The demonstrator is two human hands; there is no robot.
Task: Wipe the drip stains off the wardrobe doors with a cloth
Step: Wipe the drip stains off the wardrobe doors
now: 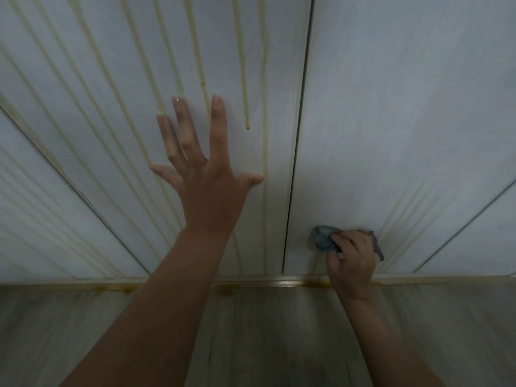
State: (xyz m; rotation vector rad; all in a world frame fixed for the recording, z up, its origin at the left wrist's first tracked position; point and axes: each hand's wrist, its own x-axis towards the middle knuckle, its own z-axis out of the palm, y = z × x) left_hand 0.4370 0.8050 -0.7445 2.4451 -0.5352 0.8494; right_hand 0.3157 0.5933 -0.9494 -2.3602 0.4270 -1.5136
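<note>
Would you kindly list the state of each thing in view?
Left hand: open, flat on the left door.
Right hand: shut on the cloth.
Cloth: bunched, pressed on the right door.
Left door: shut, streaked.
Right door: shut, mostly clean.

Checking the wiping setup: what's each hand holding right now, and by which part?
The right hand grips the bunched blue cloth around its middle. The left hand holds nothing.
</note>
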